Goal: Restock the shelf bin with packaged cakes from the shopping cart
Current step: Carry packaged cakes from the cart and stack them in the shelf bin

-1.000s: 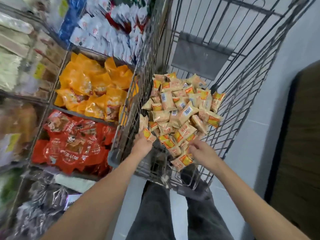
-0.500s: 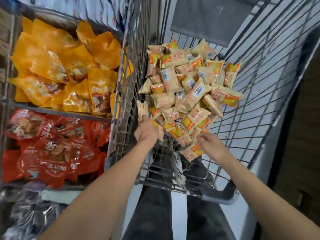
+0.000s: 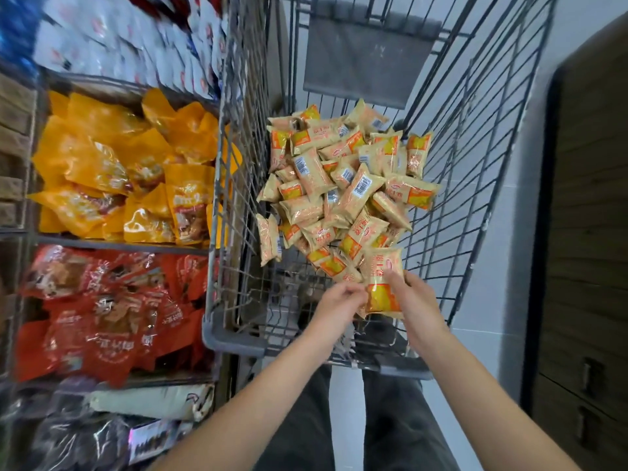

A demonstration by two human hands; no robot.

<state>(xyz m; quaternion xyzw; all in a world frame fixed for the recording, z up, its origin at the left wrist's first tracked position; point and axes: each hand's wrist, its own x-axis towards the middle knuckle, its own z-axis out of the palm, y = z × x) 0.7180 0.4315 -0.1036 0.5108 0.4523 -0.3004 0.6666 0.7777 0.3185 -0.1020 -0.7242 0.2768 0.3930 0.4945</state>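
**Head view: one cake packet lifted at the near end of the cart**

Since the earlier frames, both hands have moved together toward the right of the near end of the cart, and one packet is now up off the pile between them; before, the left hand sat at the pile's left corner and the right hand at its near edge.

Head view, counts: I see two hands, one shopping cart [image 3: 238, 338], and one heap of packaged cakes [image 3: 343, 195] too overlapped to count exactly; several dozen at least. One packet stands apart against the cart's left wire wall.

Hand states: my right hand [image 3: 419, 302] grasps the lifted cake packet [image 3: 384, 283] along its right edge, fingers curled onto it. My left hand [image 3: 339, 300] has its fingers curled at the packet's lower left corner; whether they pinch it I cannot tell.

Task item appearance: each packet is a small pillow-shaped wrapper, pale tan with an orange-and-yellow panel, red lettering and a white barcode patch on the back. The held packet stands upright, orange panel lowest, just above the near end of the heap.

Shelf, left of the cart: one bin of yellow packets [image 3: 112, 171], one bin of red packets [image 3: 102, 311] below it, white packets [image 3: 136, 45] above.
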